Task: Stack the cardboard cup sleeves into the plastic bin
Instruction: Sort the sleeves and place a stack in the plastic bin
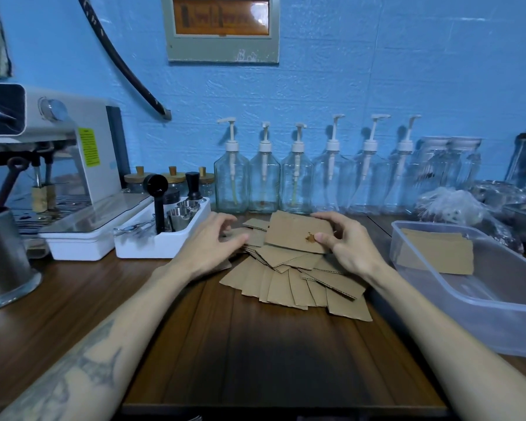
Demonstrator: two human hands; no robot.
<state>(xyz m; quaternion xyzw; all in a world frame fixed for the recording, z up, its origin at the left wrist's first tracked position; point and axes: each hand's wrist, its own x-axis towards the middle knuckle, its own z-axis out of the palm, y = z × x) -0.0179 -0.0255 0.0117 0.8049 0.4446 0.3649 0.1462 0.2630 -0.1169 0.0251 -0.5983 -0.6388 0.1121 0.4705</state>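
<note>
Several flat brown cardboard cup sleeves (298,287) lie fanned in a loose pile on the wooden table. My right hand (349,247) grips one sleeve (295,235) by its right edge, lifted just above the pile; the sleeve has a small brown stain by my thumb. My left hand (216,244) rests on the pile's left side, fingers spread, holding nothing that I can see. A clear plastic bin (480,302) stands at the right with one sleeve (438,252) lying flat in its far end.
A white tray (152,247) with metal cups and a black scoop sits left of the pile, beside a white coffee machine (82,165). A steel jug (3,262) stands at far left. Glass pump bottles (298,177) line the blue wall. Plastic bags (456,208) lie behind the bin.
</note>
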